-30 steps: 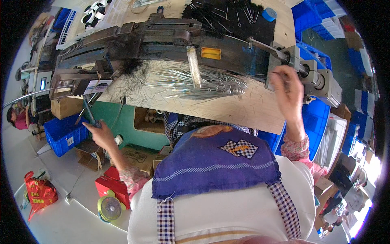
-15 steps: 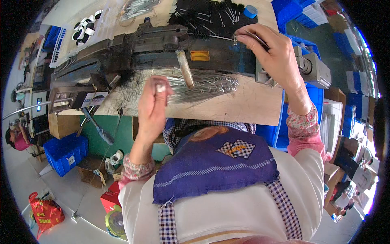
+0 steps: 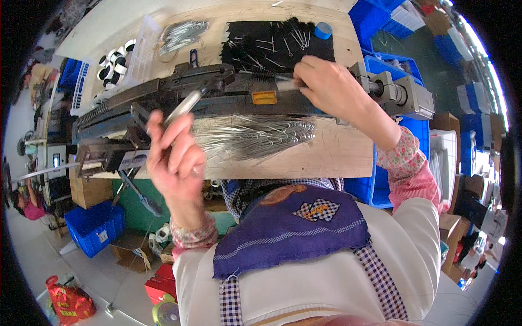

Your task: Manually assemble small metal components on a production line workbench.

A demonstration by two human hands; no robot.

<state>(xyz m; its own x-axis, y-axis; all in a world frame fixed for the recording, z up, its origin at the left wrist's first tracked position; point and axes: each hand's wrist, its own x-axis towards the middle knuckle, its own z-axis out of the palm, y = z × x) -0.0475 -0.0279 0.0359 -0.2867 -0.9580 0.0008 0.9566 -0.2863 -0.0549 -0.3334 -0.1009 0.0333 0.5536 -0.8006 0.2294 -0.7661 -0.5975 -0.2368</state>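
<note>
My left hand (image 3: 176, 157), blurred with its fingers apart, is beside the silver handle (image 3: 187, 106) of a lever on the dark metal machine (image 3: 157, 93). The handle's lower end is close to the fingertips; whether they touch is unclear. Over the machine's right half, my right hand (image 3: 331, 84) has its fingers pinched at the end of a thin brush (image 3: 265, 77) with dark bristles. A pale blurred patch beside these fingers cannot be made out. A bundle of bent silver wires (image 3: 261, 138) lies on the table in front of the machine.
A black cloth (image 3: 244, 41) with several small wire brushes and a blue round tub (image 3: 323, 30) lie behind the machine. More wires (image 3: 185, 33) rest near a clear bin (image 3: 142, 54) of black-and-white rolls. A grey motor (image 3: 410, 98) stands at the right, above blue crates (image 3: 380, 185).
The silver handle has swung from the middle to the left, and my left hand has moved left with its fingers spreading. My right hand has come nearer and to the left.
</note>
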